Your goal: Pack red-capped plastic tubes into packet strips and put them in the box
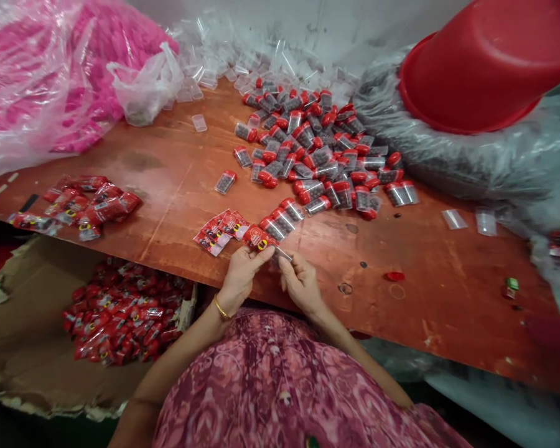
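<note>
Two hands are meeting at the near edge of the table (448,298), a worn reddish-brown board w/ scuffed, stained patches. Left hand (241,274) is pinching a glossy red printed label (256,237) at its corner, wrist bent up, gold bangle (221,307) sitting on the forearm. Right hand (301,283) is gripping a small clear vial (282,253) w/ thumb and forefingers, palm turned inward; most of the vial is hidden by the fingers. Both hands are hovering just over the board's front lip, label and vial nearly touching.

Just beyond, a short row of red-capped vials (282,219) is lying side by side next to a fanned stack of labels (220,231). Farther back, a loose pile of capped vials (317,149), cylindrical, clear plastic w/ dark contents, is sprawling mid-table. Wrapped packs (86,205) are lying at the left edge. Below, a torn cardboard box (23,348) is holding finished red packs (121,314). Crinkly pink-filled plastic bags (42,74) are crowding the back left; a smooth red plastic tub (485,62) is resting upside down on a dark-filled bag (476,162), right. Open board is lying right of the hands.
</note>
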`<state>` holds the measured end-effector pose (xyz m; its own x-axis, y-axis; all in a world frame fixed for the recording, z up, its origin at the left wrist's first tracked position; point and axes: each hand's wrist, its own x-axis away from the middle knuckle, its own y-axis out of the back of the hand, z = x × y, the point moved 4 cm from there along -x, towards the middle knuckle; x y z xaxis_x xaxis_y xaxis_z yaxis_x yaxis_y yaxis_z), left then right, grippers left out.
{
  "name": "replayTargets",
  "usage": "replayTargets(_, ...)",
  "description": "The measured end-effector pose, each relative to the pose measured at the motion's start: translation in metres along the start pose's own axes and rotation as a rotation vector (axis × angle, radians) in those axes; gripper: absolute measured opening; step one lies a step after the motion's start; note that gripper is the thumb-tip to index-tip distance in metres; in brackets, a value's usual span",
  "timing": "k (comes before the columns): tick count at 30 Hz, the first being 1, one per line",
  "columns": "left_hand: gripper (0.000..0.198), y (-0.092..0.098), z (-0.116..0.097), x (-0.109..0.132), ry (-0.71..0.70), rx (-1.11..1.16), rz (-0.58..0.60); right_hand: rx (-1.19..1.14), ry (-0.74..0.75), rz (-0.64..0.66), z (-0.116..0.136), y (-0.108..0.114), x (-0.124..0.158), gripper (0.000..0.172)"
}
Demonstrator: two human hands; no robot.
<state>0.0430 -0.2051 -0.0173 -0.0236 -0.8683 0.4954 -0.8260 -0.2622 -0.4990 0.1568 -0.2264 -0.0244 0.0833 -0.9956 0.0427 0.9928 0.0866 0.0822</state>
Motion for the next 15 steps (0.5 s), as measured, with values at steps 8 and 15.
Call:
replayTargets(8,0.037,0.001,-0.003,0.0,-0.049,-0.07,0.056,-0.151,-0.18,0.036,-0.002,-0.009,-0.02,0.043)
replayTargets(15,0.043,0.059,-0.038,0.022,-0.124,-0.242,-0.176,0.309,0.112,0.12,0.008,-0.013,-0.041,0.04)
